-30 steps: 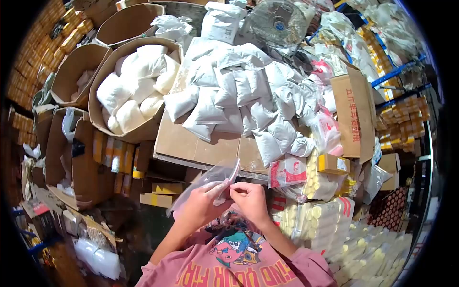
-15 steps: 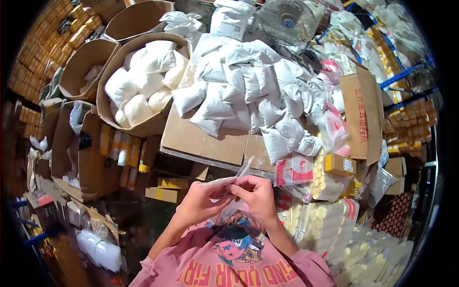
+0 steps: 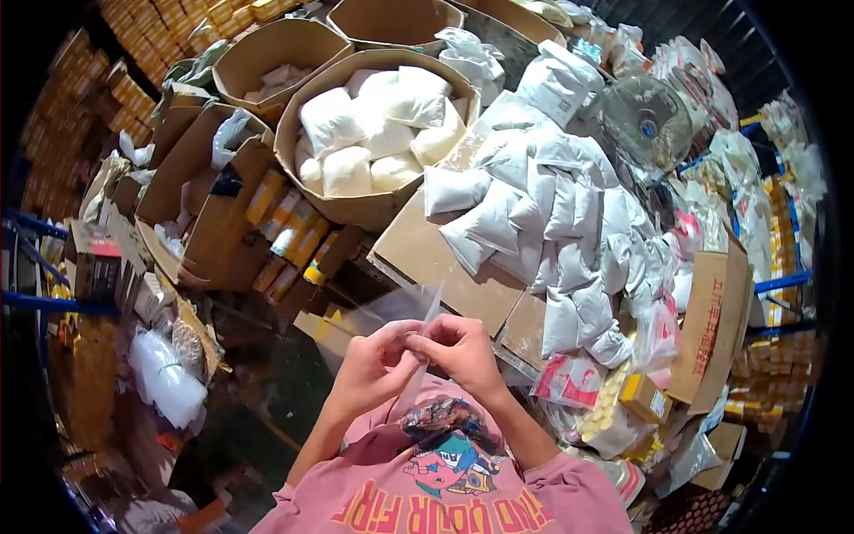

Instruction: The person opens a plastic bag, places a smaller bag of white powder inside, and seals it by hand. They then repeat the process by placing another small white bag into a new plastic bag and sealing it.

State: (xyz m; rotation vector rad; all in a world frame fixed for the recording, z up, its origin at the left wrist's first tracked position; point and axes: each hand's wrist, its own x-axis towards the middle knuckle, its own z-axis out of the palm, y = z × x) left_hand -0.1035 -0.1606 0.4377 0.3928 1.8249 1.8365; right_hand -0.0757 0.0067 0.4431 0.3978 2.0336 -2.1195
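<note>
Open lane: bare near-left strip of the brown cardboard-topped table [image 3: 422, 254], from ahead of left grip [image 3: 378, 363] and right grip [image 3: 465, 353] to the heap of white pouches [image 3: 547, 209]. Heap blocks middle and far side. Translucent plastic film [image 3: 433, 304] in the grips stands before the near edge. Left: brown many-sided cardboard bin [image 3: 351, 210] of plump white bags [image 3: 382, 129]. Right: red-and-white printed plastic bag [image 3: 569, 381], small yellow-brown carton [image 3: 645, 398], then tall brown cardboard panel [image 3: 707, 320].

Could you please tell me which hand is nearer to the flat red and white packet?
Right. In the picture, the right hand is left of the packet, apart from it; the left hand is farther left, beyond the right one.
</note>
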